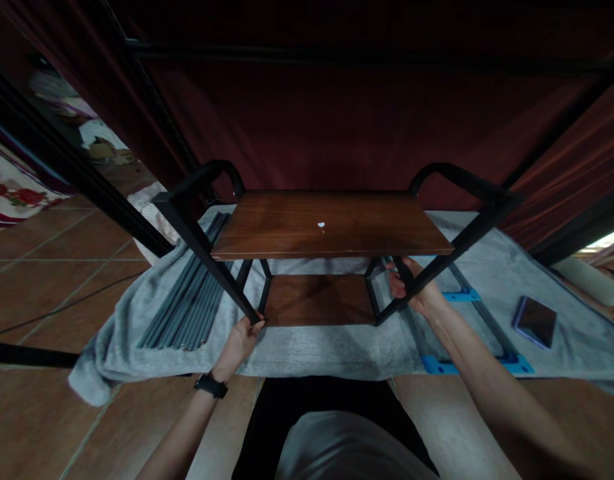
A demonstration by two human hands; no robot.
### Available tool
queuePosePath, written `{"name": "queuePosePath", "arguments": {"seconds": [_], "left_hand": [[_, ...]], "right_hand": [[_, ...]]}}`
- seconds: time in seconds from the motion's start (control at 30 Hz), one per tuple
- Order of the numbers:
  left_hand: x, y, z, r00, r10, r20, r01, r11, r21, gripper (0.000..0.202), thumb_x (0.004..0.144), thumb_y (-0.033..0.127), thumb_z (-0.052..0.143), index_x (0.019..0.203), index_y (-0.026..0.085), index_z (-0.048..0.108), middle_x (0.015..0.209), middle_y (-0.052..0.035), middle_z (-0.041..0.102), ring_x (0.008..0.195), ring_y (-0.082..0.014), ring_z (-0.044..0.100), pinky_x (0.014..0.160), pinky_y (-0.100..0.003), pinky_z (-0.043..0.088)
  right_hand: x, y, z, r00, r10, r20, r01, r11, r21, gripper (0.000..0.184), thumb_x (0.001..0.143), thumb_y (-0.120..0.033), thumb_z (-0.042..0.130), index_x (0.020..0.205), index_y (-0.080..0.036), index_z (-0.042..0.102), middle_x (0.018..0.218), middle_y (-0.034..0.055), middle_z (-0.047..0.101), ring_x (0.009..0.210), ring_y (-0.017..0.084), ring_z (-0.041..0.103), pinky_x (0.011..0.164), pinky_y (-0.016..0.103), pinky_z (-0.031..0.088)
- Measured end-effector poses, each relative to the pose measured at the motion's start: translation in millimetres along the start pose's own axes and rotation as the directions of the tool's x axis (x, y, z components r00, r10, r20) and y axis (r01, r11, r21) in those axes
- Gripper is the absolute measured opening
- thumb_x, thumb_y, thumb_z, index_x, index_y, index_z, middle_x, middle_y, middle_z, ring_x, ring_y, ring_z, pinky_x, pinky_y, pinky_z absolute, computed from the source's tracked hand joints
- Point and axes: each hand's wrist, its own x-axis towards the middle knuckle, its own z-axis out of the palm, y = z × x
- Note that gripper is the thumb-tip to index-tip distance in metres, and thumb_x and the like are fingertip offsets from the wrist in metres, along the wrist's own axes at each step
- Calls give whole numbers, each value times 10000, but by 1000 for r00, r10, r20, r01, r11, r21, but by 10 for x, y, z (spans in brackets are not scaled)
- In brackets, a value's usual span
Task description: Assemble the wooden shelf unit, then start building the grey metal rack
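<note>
A two-tier shelf rack with a black metal frame stands upright before me. Its upper wooden board (pixel 331 223) carries a small white spot, and its lower wooden board (pixel 319 300) sits close to the cloth. My left hand (pixel 243 339) is closed on the black frame at the rack's front left bottom corner. On the right side, my right hand (pixel 411 287) reaches in behind the front leg (pixel 437 270), its fingers curled near a side bar. A small greyish piece shows at its fingertips, too dim to name; the frame partly hides these fingers.
A grey cloth (pixel 307 353) covers the low surface under the rack. Several grey tubes (pixel 187 300) lie side by side at the left. Right of the rack are a grey frame with blue corners (pixel 461 295) and a phone (pixel 535 322). Dark posts and red curtains (pixel 307 120) surround this.
</note>
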Motion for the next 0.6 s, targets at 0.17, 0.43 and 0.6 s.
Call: {"name": "queuePosePath", "arguments": {"seconds": [0.17, 0.43, 0.6], "left_hand": [[-37, -67, 76, 998, 61, -34, -60, 998, 12, 326, 798, 481, 535, 937, 197, 615, 907, -95, 714, 923, -283, 684, 900, -428, 538], [-66, -38, 55, 999, 50, -11, -50, 997, 53, 364, 817, 492, 528, 989, 186, 622, 951, -108, 724, 943, -288, 694, 898, -428, 541], [-83, -51, 49, 1000, 26, -10, -26, 1000, 10, 416, 817, 524, 518, 995, 165, 627, 954, -127, 727, 947, -300, 692, 897, -440, 529]], "right_hand": [[-88, 54, -77, 999, -32, -38, 33, 999, 18, 304, 818, -499, 676, 777, -214, 581, 504, -57, 425, 393, 75, 364, 337, 185, 330], [-64, 127, -96, 985, -117, -129, 122, 992, 33, 276, 803, -491, 688, 816, -223, 624, 599, -27, 532, 468, 94, 464, 346, 190, 375], [-62, 233, -20, 982, -150, -118, 155, 988, 30, 376, 786, -582, 697, 878, -221, 649, 686, -5, 629, 502, 107, 532, 388, 220, 433]]}}
